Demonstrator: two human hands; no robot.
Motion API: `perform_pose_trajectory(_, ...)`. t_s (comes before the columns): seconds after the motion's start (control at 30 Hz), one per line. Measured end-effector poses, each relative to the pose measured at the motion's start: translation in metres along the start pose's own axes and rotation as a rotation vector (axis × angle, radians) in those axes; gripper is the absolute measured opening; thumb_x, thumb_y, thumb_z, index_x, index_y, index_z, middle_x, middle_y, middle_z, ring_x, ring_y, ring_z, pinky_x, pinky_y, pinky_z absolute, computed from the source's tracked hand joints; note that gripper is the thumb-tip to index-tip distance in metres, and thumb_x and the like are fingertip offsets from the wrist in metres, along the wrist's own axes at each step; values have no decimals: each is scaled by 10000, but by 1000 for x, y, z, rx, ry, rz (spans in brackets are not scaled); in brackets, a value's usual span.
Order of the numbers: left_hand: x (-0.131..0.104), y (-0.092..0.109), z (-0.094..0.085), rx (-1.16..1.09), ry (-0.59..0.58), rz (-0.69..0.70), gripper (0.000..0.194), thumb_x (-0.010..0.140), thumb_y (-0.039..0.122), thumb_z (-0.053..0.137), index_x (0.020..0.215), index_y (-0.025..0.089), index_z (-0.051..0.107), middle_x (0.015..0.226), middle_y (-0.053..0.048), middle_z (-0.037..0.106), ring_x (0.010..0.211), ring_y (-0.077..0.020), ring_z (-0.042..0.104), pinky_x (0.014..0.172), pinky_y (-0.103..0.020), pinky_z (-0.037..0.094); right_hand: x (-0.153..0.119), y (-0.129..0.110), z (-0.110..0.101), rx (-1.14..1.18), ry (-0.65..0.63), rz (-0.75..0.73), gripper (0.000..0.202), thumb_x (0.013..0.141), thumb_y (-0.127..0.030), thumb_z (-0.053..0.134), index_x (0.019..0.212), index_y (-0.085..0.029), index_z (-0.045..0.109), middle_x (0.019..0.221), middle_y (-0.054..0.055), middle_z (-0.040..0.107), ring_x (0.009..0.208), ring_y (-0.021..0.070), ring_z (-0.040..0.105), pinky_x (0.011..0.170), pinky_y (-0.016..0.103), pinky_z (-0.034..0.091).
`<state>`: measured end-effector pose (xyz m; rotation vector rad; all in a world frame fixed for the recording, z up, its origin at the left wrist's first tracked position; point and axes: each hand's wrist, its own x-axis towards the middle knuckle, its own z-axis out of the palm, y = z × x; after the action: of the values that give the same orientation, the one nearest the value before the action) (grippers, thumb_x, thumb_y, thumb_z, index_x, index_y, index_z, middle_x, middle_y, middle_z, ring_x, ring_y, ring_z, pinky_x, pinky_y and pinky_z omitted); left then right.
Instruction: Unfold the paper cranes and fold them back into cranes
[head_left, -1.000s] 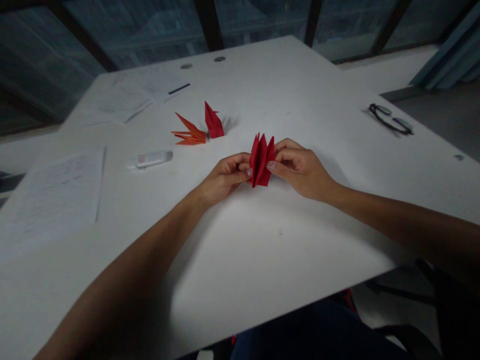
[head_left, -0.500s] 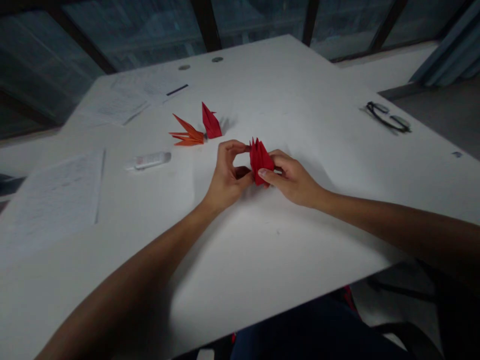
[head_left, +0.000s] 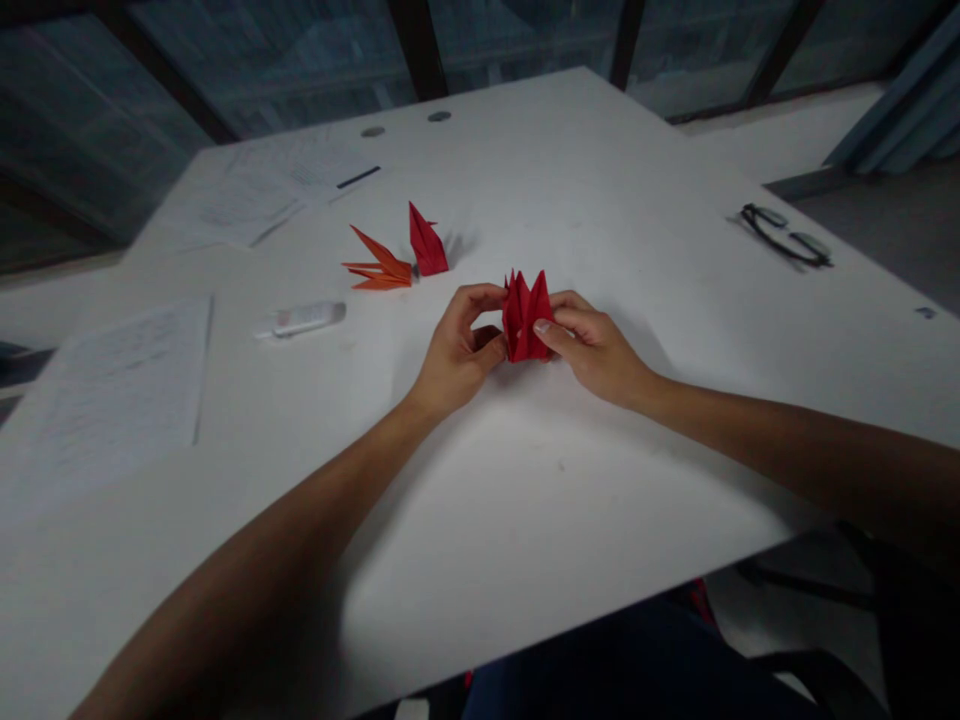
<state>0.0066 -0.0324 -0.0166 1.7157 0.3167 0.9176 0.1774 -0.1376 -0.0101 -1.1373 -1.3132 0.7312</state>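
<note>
A folded red paper piece (head_left: 527,322) with several upright points is held between both hands above the white table. My left hand (head_left: 465,345) pinches its left edge, index finger at the top and thumb lower down. On the right side, my right hand (head_left: 596,345) grips it with the thumb on the near face and the fingers behind. Beyond my left hand stand a red folded paper crane (head_left: 427,243) and, touching or very near it, an orange folded paper piece (head_left: 382,268) with several thin points.
A white tube (head_left: 307,319) lies left of the hands. Printed sheets (head_left: 127,390) are at the left, with more papers (head_left: 240,200) and a dark strip (head_left: 358,178) farther back. Black-framed glasses (head_left: 787,238) rest near the right edge of the table (head_left: 525,560).
The red piece in my hands has spread wider, its points now further apart with a gap between them. My right hand has shifted slightly right.
</note>
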Motion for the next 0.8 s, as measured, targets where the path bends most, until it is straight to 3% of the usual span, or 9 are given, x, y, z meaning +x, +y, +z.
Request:
perform_pose_trajectory(0.13,-4,0,2,-8,-44,-14,482,818,162,752,1245,261,551,1254,-56,585,811,-95,639,683,-220,566,4,1,-8,-133,131,-85,313,894,-542,733,954,-236,712,1051,49,641,906,176,635,701,285,561)
perform_pose_trajectory(0.23,-6,1,3,-1,-76,-32,474,849,189,736,1275,264,541,1304,-65,576,714,-60,614,666,-224,574,9,1,-15,-104,147,-103,249,906,-474,751,994,-248,693,950,18,683,814,157,642,720,292,542)
perform_pose_trajectory(0.47,-7,4,4,-23,-81,-49,464,854,188,749,1263,269,546,1296,-52,574,710,-53,625,654,-207,566,18,-6,-27,-294,109,-233,185,933,-423,724,953,-242,751,856,6,654,770,155,611,696,295,496)
perform_pose_trajectory(0.63,-8,6,5,-22,-102,-83,489,851,256,783,1275,271,538,1317,-67,581,719,-64,636,695,-231,603,20,-9,-33,-382,59,-250,85,921,-283,702,975,-228,738,876,10,693,773,164,637,703,302,507)
perform_pose_trajectory(0.8,-10,6,6,0,-109,-90,518,838,290,811,1284,276,549,1334,-72,586,754,-81,663,711,-236,614,21,-9,-42,-662,-14,-425,125,938,-200,627,980,-222,742,897,30,725,795,189,645,771,349,508)
